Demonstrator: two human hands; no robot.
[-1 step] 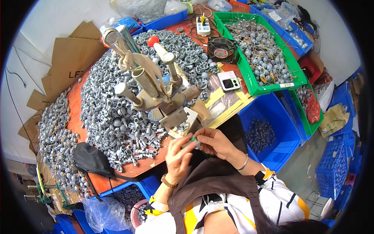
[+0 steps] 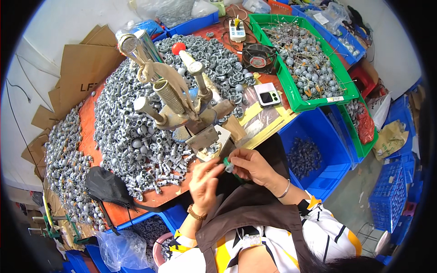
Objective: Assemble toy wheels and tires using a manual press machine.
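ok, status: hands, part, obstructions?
Right hand pinching small green part. Left hand blurred beside it, contact unclear. Metal press just beyond, not covering the part.

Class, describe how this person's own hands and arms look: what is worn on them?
Both the left hand and the right hand are without gloves. A brownish-gold band circles the left wrist; a thin silver-coloured bangle circles the right. The sleeves are white with yellow and black patterning.
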